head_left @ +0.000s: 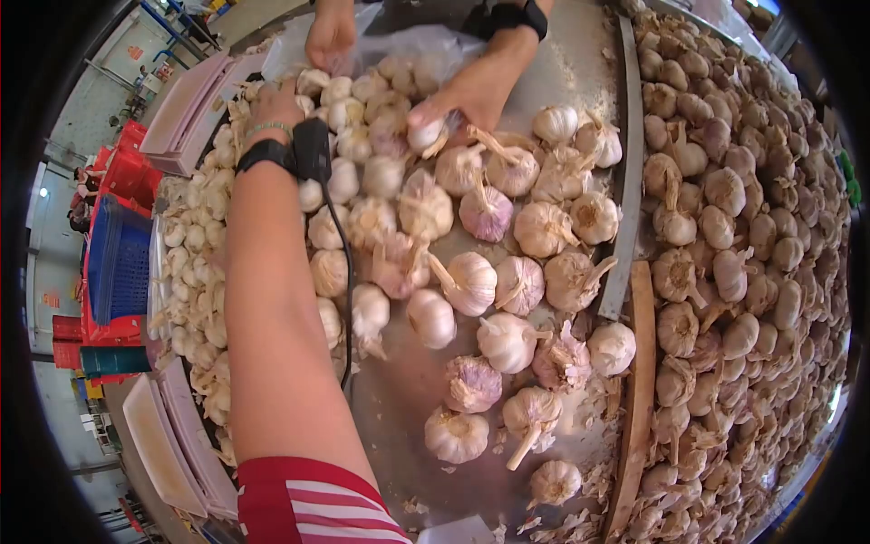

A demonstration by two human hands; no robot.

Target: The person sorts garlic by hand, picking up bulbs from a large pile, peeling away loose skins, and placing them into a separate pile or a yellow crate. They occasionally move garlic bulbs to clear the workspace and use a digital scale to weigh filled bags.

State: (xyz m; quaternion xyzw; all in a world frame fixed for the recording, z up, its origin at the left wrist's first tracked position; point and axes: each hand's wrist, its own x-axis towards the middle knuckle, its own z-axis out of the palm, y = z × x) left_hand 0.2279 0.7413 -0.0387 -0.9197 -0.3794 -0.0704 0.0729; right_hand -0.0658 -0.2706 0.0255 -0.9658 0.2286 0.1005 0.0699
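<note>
A garlic heap [743, 227] is spreading well to the right of a worker's left hand [275, 107], its fingers too hidden to read beside pale bulbs [195, 238]; loose bulbs [471, 283] are lying nearer, a co-worker's hand [473, 89] clutching one bulb [424, 136].

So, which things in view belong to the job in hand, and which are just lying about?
Likely part of the job:
garlic bulbs on the metal table
clear plastic bag, near the co-worker's hands
left hand, among bulbs
garlic heap at right, perhaps the supply

Apparently just lying about:
red crates
blue basket
pale pink trays
</note>
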